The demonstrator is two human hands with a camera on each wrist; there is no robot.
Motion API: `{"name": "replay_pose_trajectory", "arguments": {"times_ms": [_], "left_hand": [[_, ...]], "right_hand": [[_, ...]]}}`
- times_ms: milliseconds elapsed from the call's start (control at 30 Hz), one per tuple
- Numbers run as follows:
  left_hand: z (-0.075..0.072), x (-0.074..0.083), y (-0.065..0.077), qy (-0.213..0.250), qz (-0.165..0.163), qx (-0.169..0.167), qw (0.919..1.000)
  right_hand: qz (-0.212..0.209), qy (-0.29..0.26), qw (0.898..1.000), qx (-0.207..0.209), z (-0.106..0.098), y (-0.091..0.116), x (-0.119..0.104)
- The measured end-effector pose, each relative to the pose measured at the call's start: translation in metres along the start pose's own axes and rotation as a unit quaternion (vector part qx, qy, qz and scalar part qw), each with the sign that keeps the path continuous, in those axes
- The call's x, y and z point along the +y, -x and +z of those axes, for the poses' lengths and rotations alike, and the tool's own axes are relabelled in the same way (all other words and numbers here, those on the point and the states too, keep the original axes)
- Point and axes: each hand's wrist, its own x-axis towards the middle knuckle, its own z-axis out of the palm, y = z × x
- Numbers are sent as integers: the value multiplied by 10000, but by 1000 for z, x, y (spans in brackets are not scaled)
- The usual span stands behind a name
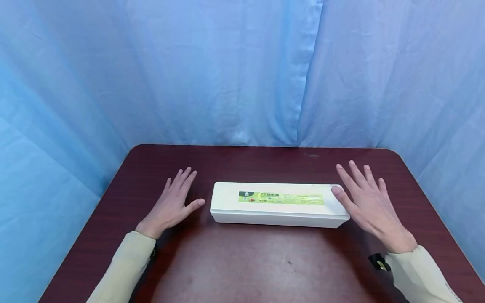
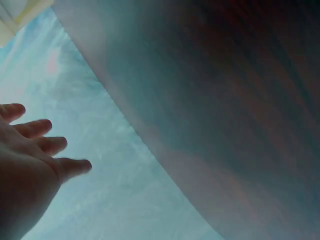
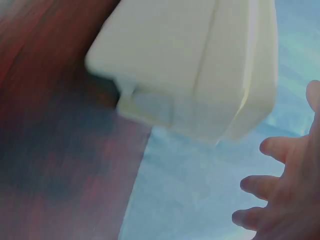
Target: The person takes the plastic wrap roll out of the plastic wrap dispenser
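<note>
A long white cling film box [image 1: 227, 202] with a green label on its lid lies on the dark red table. To its left, my left hand [image 1: 172, 204] is held with fingers straight and thumb pointing at the box, apart from it. My right hand [image 1: 369, 204] is spread at the box's right end, its thumb overlapping the lid's corner in the head view. The right wrist view has the end of the white box [image 3: 185, 60] close by, with the fingers [image 3: 262, 187] beside it and nothing in them. In the left wrist view the left hand [image 2: 30, 165] is likewise bare.
The table [image 1: 246, 261] has rounded far corners and a straight back edge. Light blue curtains [image 1: 227, 75] hang behind it and along both sides. A dark strap piece [image 1: 379, 261] shows under the right sleeve.
</note>
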Motion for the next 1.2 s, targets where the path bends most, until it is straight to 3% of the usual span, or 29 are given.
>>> {"name": "replay_pose_trajectory", "arguments": {"times_ms": [367,667,900,1200], "left_hand": [[4,10,-3,940,285,-96,9951],[8,17,-6,1729,328,-291,9840],[10,21,-8,1990,396,-511,9779],[15,24,-12,1977,237,-749,9771]], "right_hand": [[-453,-28,9990,-50,11,-14,-43],[-721,-99,9973,-132,27,-25,-72],[-946,-85,9951,-277,37,-32,-92],[-1267,-72,9913,-338,52,-39,-112]]}}
